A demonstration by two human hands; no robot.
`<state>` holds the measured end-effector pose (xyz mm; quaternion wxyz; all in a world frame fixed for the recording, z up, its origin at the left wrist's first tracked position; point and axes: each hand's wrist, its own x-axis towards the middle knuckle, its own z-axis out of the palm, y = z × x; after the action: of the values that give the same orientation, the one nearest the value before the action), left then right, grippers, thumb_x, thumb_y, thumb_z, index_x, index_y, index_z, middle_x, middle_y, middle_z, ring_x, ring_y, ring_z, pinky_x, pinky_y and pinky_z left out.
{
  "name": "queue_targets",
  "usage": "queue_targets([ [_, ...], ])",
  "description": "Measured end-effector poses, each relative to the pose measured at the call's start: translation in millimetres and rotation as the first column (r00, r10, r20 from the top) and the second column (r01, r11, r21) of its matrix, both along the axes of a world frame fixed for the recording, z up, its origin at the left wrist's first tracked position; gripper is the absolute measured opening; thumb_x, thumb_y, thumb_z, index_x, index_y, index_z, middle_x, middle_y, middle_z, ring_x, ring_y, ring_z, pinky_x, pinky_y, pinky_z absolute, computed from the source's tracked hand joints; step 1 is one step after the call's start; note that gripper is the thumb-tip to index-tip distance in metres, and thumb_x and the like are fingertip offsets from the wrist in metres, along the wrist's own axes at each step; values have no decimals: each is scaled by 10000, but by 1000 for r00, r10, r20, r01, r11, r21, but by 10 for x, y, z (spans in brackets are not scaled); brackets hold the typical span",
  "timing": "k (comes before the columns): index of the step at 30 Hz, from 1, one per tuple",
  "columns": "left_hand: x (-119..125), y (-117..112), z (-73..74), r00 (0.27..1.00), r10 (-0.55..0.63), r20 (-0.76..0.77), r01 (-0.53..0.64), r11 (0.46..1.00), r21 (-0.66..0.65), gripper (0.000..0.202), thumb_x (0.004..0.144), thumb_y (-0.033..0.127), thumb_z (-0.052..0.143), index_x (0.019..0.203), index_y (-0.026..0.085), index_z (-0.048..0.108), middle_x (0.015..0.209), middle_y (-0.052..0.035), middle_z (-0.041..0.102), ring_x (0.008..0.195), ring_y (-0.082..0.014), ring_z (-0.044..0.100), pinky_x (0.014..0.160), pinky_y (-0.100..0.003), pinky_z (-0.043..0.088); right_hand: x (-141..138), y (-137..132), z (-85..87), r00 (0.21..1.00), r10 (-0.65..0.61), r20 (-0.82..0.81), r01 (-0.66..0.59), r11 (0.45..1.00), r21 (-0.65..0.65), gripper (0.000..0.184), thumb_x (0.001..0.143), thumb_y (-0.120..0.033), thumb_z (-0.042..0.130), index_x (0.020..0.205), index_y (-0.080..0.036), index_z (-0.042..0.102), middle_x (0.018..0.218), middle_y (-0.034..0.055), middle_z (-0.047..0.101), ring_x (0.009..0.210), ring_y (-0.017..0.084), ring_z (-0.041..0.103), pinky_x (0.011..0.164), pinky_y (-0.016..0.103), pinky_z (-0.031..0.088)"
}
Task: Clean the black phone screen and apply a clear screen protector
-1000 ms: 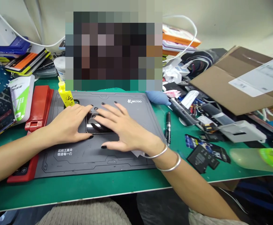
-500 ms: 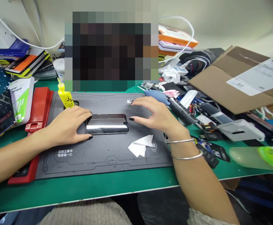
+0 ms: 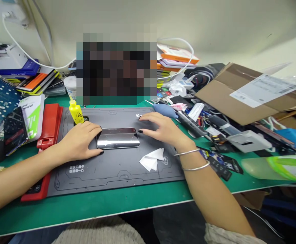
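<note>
A smartphone (image 3: 118, 138) lies flat on a dark grey work mat (image 3: 102, 178), its glossy black screen facing up and reflecting light. My left hand (image 3: 83, 140) grips its left end, thumb at the near corner and fingers at the far one. Just past the phone's right end, my right hand (image 3: 160, 128) hovers with thumb and fingers spread, holding nothing. A folded white wipe (image 3: 151, 159) rests on the mat below my right hand. Beyond my left hand stands a yellow bottle (image 3: 76, 112), partly in front of a small dark round object.
Left of the mat sits a red clamp-like holder (image 3: 48, 122), partly under my left forearm. Packages and tools crowd the right side, with a blue air blower (image 3: 165, 110), a cardboard box (image 3: 224, 91) and a green-and-clear container (image 3: 272, 167). A pixelated area covers the far middle.
The camera view has shifted, moving the whole scene slightly lower in the picture. My right thumb is a little closer to the phone's right end. My left hand keeps its place on the phone.
</note>
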<state>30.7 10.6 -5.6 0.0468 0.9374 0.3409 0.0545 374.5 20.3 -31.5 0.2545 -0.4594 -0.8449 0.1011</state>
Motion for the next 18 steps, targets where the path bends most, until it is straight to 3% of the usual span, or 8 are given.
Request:
queue_targets([
  [5, -16, 20, -9, 1000, 0, 4, 0, 1000, 2, 592, 836, 478, 693, 1276, 96, 586, 1286, -167, 651, 1153, -333, 595, 1007, -457, 494, 19, 83, -57, 996, -48, -78, 50, 998, 32, 202, 857, -333, 656, 1027, -228, 694, 1073, 95, 752, 1051, 291, 686, 947, 512, 559],
  [8, -30, 46, -21, 1000, -6, 10, 6, 1000, 14, 590, 843, 496, 665, 1272, 97, 590, 1279, -171, 653, 1138, -336, 602, 996, -464, 501, 23, 21, 54, 986, -107, -130, 119, 989, 92, 176, 850, -323, 646, 994, -234, 696, 1054, 86, 758, 1037, 287, 698, 953, 510, 559],
  [13, -49, 92, -41, 999, -25, 30, 24, 999, 38, 602, 858, 542, 608, 1262, 96, 596, 1282, -187, 649, 1155, -355, 602, 1014, -492, 495, 13, -583, 442, 962, -198, -188, 249, 918, 308, 220, 859, -285, 666, 1078, -259, 677, 1174, 82, 726, 1130, 285, 676, 1009, 502, 532],
  [15, -50, 112, -47, 999, -30, 37, 28, 998, 51, 606, 859, 554, 590, 1258, 97, 596, 1284, -195, 647, 1163, -366, 603, 1020, -503, 492, 137, -892, 493, 938, -263, -227, 337, 847, 412, 286, 823, -254, 709, 1105, -257, 663, 1209, 98, 703, 1151, 301, 665, 1009, 511, 527],
  [16, -48, 124, -48, 999, -27, 39, 25, 998, 53, 612, 856, 562, 582, 1257, 100, 593, 1280, -198, 649, 1160, -372, 606, 1020, -509, 492, 254, -1034, 475, 909, -314, -274, 412, 781, 469, 326, 802, -244, 723, 1120, -253, 653, 1218, 106, 689, 1154, 311, 660, 1010, 523, 522],
  [18, -37, 149, -45, 999, -12, 34, 10, 998, 58, 628, 850, 578, 564, 1256, 100, 580, 1251, -209, 659, 1144, -389, 616, 996, -522, 504, 598, -1293, 365, 808, -420, -413, 588, 535, 607, 334, 777, -255, 724, 1099, -249, 639, 1185, 111, 668, 1155, 334, 645, 972, 542, 522],
])
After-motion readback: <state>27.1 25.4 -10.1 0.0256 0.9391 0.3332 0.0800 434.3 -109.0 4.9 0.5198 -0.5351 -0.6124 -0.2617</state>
